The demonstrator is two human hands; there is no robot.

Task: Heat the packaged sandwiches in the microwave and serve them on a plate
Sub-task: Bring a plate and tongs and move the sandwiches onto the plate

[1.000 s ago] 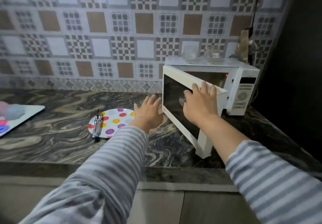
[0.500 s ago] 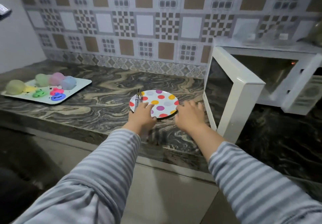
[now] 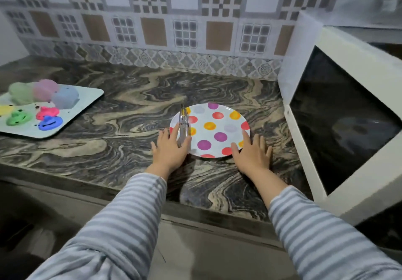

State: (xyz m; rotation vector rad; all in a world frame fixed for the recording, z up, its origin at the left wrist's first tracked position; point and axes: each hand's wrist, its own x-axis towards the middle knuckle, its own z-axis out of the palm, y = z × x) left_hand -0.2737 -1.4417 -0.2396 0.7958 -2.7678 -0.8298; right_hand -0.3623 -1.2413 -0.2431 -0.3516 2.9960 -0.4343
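A white plate with coloured dots lies on the marbled counter. Metal tongs rest across its left side. My left hand lies flat at the plate's near-left rim, fingers apart, touching the near end of the tongs. My right hand lies flat at the near-right rim, with one finger over the plate's edge. The white microwave's door stands swung open on the right. No sandwich is in view.
A pale tray with several pastel cups and bright moulds sits at the far left of the counter. The open door juts out over the counter's front edge beside my right arm. A tiled wall closes the back.
My right hand has left the microwave door, and both hands have come down to the plate's rim. The view has swung left and down, so the oven body is out of frame.
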